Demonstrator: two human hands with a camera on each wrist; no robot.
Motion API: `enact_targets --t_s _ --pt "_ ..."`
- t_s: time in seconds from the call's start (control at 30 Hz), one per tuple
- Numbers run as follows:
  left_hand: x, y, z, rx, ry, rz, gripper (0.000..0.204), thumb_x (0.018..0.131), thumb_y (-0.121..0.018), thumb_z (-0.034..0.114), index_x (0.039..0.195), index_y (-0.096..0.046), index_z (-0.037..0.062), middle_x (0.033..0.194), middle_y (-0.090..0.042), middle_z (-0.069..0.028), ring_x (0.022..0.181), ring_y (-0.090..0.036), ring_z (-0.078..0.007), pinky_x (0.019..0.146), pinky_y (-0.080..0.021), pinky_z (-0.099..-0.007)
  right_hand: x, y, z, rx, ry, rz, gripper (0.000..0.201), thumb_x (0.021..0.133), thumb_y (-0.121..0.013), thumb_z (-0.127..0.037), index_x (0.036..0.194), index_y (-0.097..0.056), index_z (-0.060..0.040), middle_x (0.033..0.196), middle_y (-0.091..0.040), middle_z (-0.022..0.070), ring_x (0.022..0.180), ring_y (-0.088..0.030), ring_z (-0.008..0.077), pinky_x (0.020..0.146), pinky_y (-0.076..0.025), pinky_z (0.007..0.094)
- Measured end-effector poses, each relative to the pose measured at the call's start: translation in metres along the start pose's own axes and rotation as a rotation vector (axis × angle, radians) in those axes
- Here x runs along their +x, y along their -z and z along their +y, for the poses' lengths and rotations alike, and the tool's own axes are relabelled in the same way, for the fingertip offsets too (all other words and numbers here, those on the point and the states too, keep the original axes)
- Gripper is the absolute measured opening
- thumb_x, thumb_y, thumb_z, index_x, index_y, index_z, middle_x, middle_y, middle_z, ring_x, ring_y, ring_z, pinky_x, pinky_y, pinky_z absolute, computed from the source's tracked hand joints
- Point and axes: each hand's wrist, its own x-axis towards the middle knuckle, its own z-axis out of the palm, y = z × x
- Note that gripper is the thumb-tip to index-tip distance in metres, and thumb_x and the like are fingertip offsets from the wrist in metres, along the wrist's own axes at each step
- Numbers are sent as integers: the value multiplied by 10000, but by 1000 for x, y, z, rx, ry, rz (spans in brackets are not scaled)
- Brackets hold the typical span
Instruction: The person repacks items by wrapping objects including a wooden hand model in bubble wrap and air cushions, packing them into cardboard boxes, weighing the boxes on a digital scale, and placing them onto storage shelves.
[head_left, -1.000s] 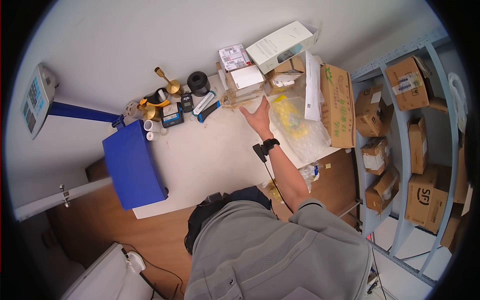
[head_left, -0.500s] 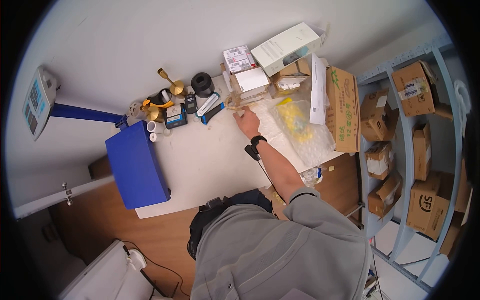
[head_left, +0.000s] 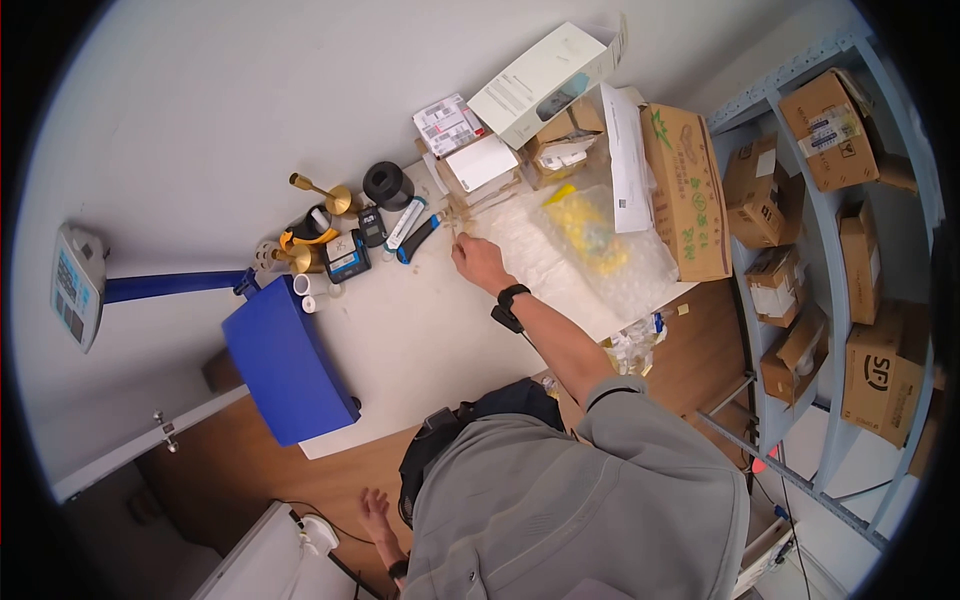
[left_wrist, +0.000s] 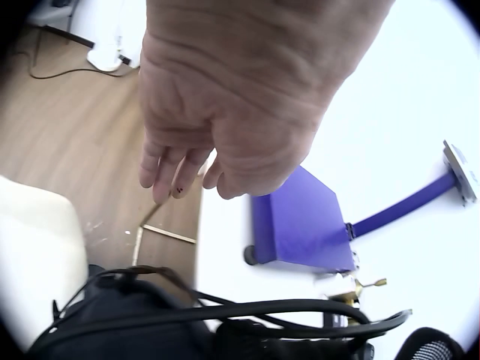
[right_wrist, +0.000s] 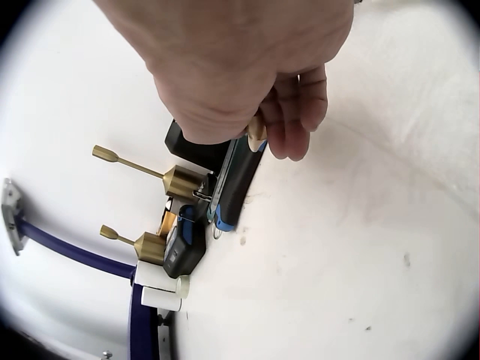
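Note:
My right hand [head_left: 482, 265] is over the white table, its fingers bent loosely near the handle end of a black-and-blue utility knife [head_left: 418, 241]. In the right wrist view, those fingers [right_wrist: 289, 124] overlap the top of the knife [right_wrist: 241, 184]; nothing plainly shows in their grasp. Thin tan strands [head_left: 455, 212] lie just beyond the fingertips in the head view. Down at the person's left side, my left hand [head_left: 375, 515] hangs away from the table with relaxed fingers. The left wrist view shows this hand [left_wrist: 225, 120] holding nothing.
Left on the table stands a blue scale [head_left: 290, 365]. Brass pieces [head_left: 338, 200], a black roll [head_left: 388, 185] and a black-blue device [head_left: 347, 257] sit near the wall. Boxes [head_left: 482, 163] and plastic wrap [head_left: 600, 245] fill the right side; shelves [head_left: 800, 250] hold cartons.
My right hand has moved left and toward the person, from spread fingers to loosely bent ones. The left hand has come into view at the bottom. The head view has shifted slightly.

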Motion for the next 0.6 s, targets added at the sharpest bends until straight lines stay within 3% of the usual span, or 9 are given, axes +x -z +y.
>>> enact_targets --t_s 0.07,0.17,0.3,0.43,0.47,0.5,0.6 --pt "38 -35 81 43 -167 -77 446 1049 -584 266 1405 -515 6 1232 -654 -139 1097 -660 -222 914 -532 -329 -7 5 1 28 -23 14 188 944 -629 -229 913 -641 -43 768 -699 202 752 -687 416 680 -548 518" --pt "92 -113 177 198 -498 -339 372 1055 -573 197 1358 -556 -17 1198 -673 -134 1100 -671 -223 912 -536 -328 -13 1 11 56 -91 16 200 951 -624 -238 917 -648 -43 780 -700 209 764 -687 417 692 -547 518" --pt "107 -272 287 558 -692 -490 466 986 -669 204 1384 -548 -6 1198 -701 -208 1050 -711 -252 874 -571 -359 -13 -1 11 93 -177 19 223 954 -625 -256 917 -656 -38 807 -707 209 789 -690 415 711 -548 520" --pt "144 -415 309 671 -831 -521 649 905 -768 337 1386 -537 -33 1223 -693 -225 1022 -721 -311 853 -580 -391 -15 -4 4 143 -228 46 205 942 -623 -242 929 -654 -39 824 -714 202 799 -691 414 710 -549 519" --pt "147 -444 312 754 -930 -434 716 865 -797 374 1389 -534 -35 1214 -694 -239 1024 -721 -333 860 -576 -403 -16 -5 2 141 -237 48 184 931 -622 -222 937 -655 -41 823 -712 202 801 -690 416 707 -549 520" --pt "150 -465 318 828 -1030 -339 783 824 -826 412 1393 -531 -38 1204 -694 -253 1025 -721 -355 867 -572 -415 -14 -6 2 137 -241 48 164 920 -621 -203 944 -655 -44 821 -711 202 802 -689 418 704 -548 521" --pt "157 -507 334 868 -1011 -287 842 783 -845 440 1400 -534 -40 1165 -706 -264 1029 -718 -368 870 -568 -423 -13 -10 0 200 -228 42 137 896 -619 -163 956 -653 -45 813 -704 208 793 -686 423 690 -547 521"
